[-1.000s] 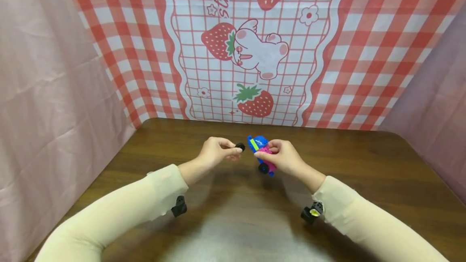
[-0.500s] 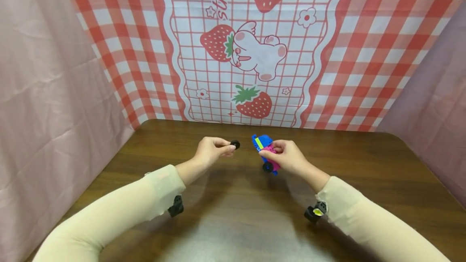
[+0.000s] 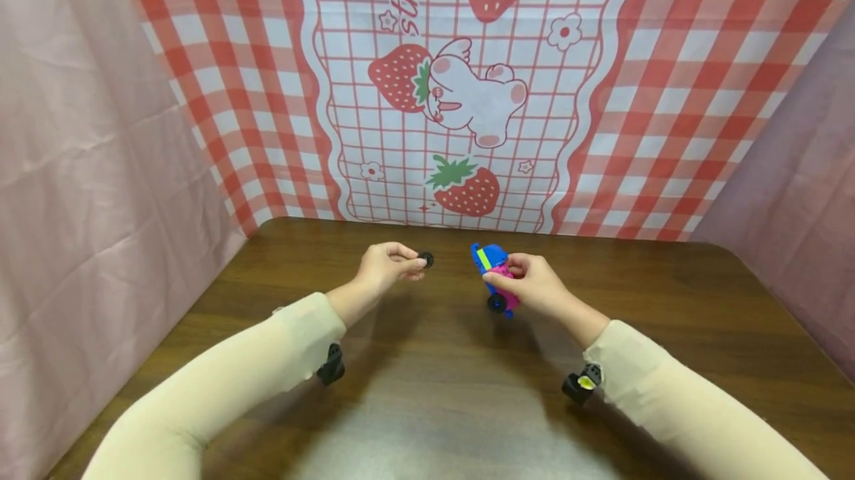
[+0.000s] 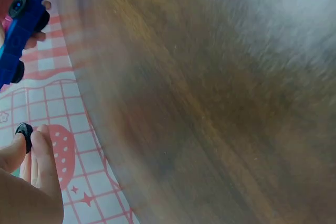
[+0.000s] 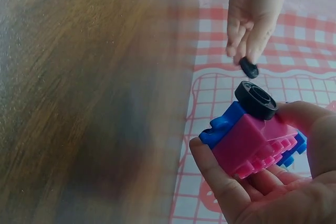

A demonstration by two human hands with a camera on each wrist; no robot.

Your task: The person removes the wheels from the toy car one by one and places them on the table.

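My left hand (image 3: 382, 271) pinches a small black toy wheel (image 3: 427, 260) between thumb and fingertips, above the table. To its right, my right hand (image 3: 539, 288) grips a toy car built of blue and pink blocks (image 3: 496, 254), with a yellow-green strip across it. Pink studs and a mounted black wheel (image 5: 256, 99) show in the right wrist view. There the loose wheel appears just beyond the car. In the left wrist view the car's blue underside (image 4: 20, 34) faces the camera, with black wheels along its sides. A gap separates the loose wheel from the car.
A brown wooden table (image 3: 427, 383) lies under both hands. Behind it hangs a red-and-white checked cloth (image 3: 675, 94) with strawberry prints. Pink curtains (image 3: 87, 168) close off the sides. Each forearm wears a black wrist camera (image 3: 330, 366).
Both hands have drawn apart: the left has moved left and slightly up with the wheel, the right a little to the right with the car. Both grips stay.
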